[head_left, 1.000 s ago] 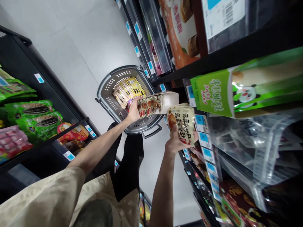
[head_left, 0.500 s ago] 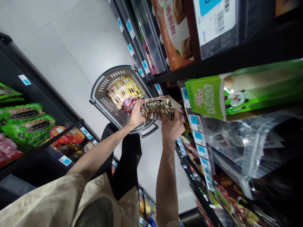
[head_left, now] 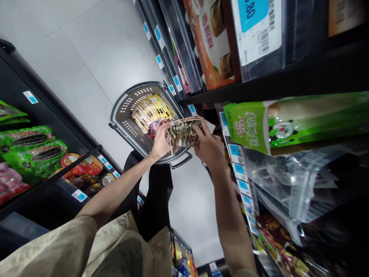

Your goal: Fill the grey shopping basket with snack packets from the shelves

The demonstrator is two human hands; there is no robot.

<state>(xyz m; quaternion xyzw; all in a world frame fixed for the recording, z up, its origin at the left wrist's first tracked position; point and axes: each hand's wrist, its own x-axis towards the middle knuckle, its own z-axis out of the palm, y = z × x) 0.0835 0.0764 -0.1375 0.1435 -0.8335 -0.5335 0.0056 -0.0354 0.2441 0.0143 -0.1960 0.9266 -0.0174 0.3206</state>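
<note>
A small open carton (head_left: 187, 120), packed with a row of patterned snack packets (head_left: 183, 133), is held up over the near right part of the shopping basket. My left hand (head_left: 160, 143) grips the left end of the carton. At the other end, the fingers of my right hand (head_left: 210, 148) are bent over the packets, with the thumb on the near side; the fingertips are partly hidden. Below, the grey basket (head_left: 124, 135) contains several yellow and beige packets (head_left: 152, 109) and a purple-red packet (head_left: 155, 127).
Shelving rises close on my right, with a green panda-print package (head_left: 259, 123), an orange box (head_left: 211, 42) and clear plastic bins (head_left: 276, 173). On the left, another shelf carries green seed bags (head_left: 31, 146). Pale floor tiles (head_left: 72, 46) run between them.
My right hand has shifted from the carton's right end up and inward over the packets, its forearm swinging right. The carton has moved slightly left. The basket stays put.
</note>
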